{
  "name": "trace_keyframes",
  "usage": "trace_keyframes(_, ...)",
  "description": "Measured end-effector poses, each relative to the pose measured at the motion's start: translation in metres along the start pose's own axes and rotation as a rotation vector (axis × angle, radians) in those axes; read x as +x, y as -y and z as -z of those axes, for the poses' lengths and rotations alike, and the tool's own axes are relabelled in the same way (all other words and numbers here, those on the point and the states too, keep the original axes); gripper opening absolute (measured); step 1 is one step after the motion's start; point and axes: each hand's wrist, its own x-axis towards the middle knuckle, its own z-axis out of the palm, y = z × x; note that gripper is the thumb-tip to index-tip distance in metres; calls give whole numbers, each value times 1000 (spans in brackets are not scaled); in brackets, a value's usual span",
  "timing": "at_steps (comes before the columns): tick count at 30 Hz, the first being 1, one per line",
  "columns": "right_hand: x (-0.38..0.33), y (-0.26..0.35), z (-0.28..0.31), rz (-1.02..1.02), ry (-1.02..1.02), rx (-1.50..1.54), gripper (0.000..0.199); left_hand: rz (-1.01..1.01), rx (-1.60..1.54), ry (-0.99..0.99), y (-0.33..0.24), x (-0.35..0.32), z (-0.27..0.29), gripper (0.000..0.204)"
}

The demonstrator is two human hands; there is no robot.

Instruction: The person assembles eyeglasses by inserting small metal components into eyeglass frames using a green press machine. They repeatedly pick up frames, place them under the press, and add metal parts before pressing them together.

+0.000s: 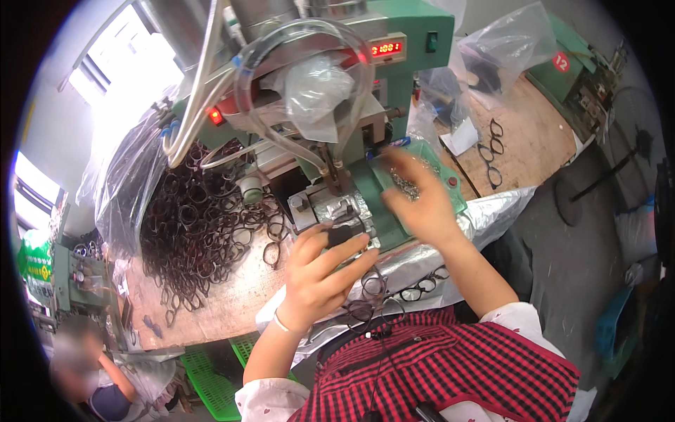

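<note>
My left hand (316, 274) presses a dark eyeglass frame (343, 233) against the metal fixture (341, 209) under the machine's head, thumb and fingers around it. Part of the frame is hidden by the fingers. Over the green plastic tray (455, 199), just right of the fixture, hangs my right hand (425, 207), its fingers smeared by motion. Small silvery metal parts (406, 188) lie in that tray. Whether the right fingers hold one of them does not show.
The green machine (422, 60) with clear hoses (242, 91) stands directly ahead. A big heap of dark eyeglass frames (190, 211) covers the bench at left. More frames (492, 151) lie at right, others (422, 287) near my lap. A person (84, 366) sits lower left.
</note>
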Motion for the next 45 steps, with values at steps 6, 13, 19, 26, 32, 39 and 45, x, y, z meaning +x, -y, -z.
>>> trace_keyframes(6,-30,-126,59,-92,-389,-178,38,59,66,106,6,-2,-3,42)
trace_keyframes(13,-42,-95,34,111,-184,-955,23,70,-44,79,10,-13,0,34)
trace_keyframes(19,-21,-107,17,117,-194,-802,10,227,74,-298,-13,-65,-21,29)
trace_keyframes(26,-6,-102,16,245,-258,-709,6,663,444,-141,121,-74,33,31)
trace_keyframes(32,-13,-101,17,129,-256,-537,12,798,-3,-403,200,-132,19,17)
trace_keyframes(39,-4,-99,17,-94,-217,-318,16,965,-860,-338,178,-146,86,23)
trace_keyframes(45,-33,-97,19,-167,-260,-301,14,1295,-1099,-583,187,-214,20,33)
